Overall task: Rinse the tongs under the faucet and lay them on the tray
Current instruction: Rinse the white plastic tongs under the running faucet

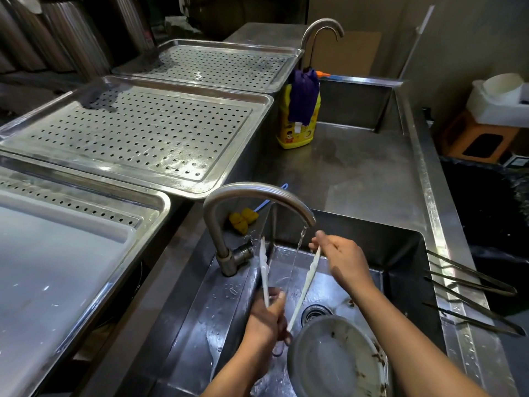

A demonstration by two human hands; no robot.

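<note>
White plastic tongs (304,285) stand spread in a V over the sink (400,253), tips up. My left hand (267,319) grips them near the hinge at the bottom. My right hand (342,257) pinches the tip of the right arm. The curved steel faucet (257,193) runs a thin stream of water down between the two arms. A perforated steel tray (137,133) lies to the upper left of the sink.
A dirty round plate (335,359) lies in the sink beside the drain (315,312). Dark metal tongs (469,293) rest on the right rim. A yellow soap bottle (297,118) with a purple cloth stands behind. A yellow sponge brush (243,220) lies by the faucet.
</note>
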